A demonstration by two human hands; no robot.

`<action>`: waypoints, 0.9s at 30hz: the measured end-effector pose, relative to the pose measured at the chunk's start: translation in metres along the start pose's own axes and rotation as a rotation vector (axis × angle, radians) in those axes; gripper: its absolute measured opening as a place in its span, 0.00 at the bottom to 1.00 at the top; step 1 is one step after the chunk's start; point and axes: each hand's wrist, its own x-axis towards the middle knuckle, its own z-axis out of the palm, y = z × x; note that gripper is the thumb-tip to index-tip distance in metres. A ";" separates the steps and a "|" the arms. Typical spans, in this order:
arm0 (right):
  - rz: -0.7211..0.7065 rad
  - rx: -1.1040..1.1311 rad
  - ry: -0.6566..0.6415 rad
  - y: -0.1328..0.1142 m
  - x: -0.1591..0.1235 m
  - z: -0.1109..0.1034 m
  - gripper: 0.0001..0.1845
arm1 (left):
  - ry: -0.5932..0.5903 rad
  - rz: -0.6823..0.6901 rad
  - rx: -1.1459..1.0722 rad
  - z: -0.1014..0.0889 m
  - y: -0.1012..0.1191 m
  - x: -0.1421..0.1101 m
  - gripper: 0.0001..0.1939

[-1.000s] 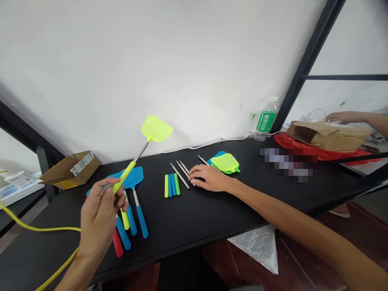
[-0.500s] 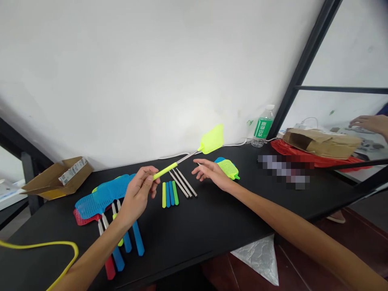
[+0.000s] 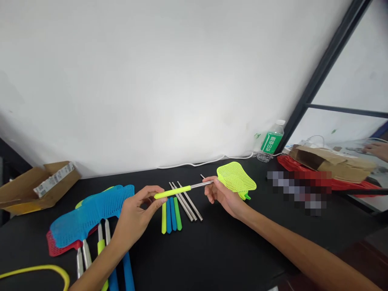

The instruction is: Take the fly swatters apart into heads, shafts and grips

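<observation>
A fly swatter with a yellow-green handle (image 3: 172, 192), thin metal rod (image 3: 198, 185) and perforated yellow-green head (image 3: 236, 176) is raised above the black table. My left hand (image 3: 138, 210) pinches the end of its handle. The fingers of my right hand (image 3: 222, 196) close on the rod just below the head. Another thin metal tip (image 3: 202, 176) shows behind my right fingers; I cannot tell whether it lies on the table. Below the swatter lie several metal rods (image 3: 188, 204) and several loose handles (image 3: 171, 218), yellow, blue and green.
Left are stacked swatters, including a blue head (image 3: 71, 226) and a red head (image 3: 54, 244), a cardboard box (image 3: 60, 173) and a yellow cord (image 3: 36, 268). Another green swatter head (image 3: 245, 196) lies right. Farther right stand a water bottle (image 3: 271, 141) and brown packaging (image 3: 333, 161) on red plastic.
My right hand has closed on the swatter's rod near the head. The swatter has come down from a steep tilt to nearly level. The camera view has shifted.
</observation>
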 end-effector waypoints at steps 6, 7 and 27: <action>-0.025 -0.013 -0.025 0.005 -0.005 0.006 0.22 | 0.035 0.355 0.155 -0.001 0.001 -0.009 0.09; -0.022 -0.019 -0.044 0.006 -0.006 0.007 0.23 | 0.007 0.420 0.153 0.001 0.001 -0.011 0.08; 0.033 -0.177 -0.172 0.005 -0.015 0.010 0.34 | 0.040 0.551 0.286 0.008 0.002 -0.016 0.07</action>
